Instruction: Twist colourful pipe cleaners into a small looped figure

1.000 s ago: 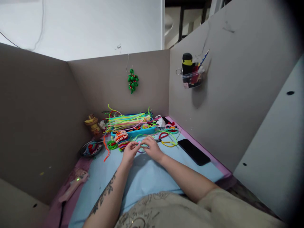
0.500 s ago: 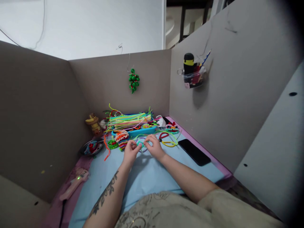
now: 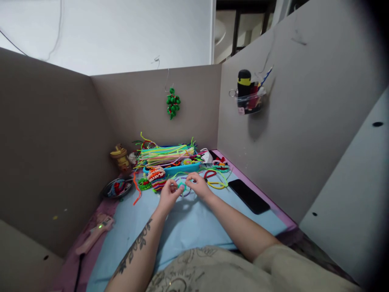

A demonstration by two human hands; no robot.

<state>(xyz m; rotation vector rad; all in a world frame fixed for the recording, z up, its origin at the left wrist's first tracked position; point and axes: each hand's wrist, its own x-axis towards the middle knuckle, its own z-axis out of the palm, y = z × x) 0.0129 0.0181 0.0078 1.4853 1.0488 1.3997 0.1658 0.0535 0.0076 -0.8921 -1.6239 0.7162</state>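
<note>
A small turquoise pipe cleaner piece (image 3: 182,186) is pinched between the thumb and fingers of my left hand (image 3: 169,194). My right hand (image 3: 199,187) faces it from the right, thumb and forefinger pressed together at the piece's edge. Its exact grip is too small to make out. A purple loop (image 3: 187,193) shows behind and below the fingertips, partly hidden by them. Just left of my hands lie a striped multicoloured woven piece (image 3: 158,185), an orange and pink braided piece (image 3: 156,173) and a green one (image 3: 144,184).
A blue tray (image 3: 182,168) heaped with pipe cleaners (image 3: 167,153) stands at the back. Red and yellow loops (image 3: 216,185) and a black phone (image 3: 249,196) lie right. A bowl (image 3: 117,188), a cup (image 3: 120,158) and a pink glue gun (image 3: 95,237) are left. Grey panels (image 3: 194,109) surround the table.
The view has shifted slightly. Both hands stay together over the table, and the turquoise piece has turned a little between the fingers, looking more ring-like now.
</note>
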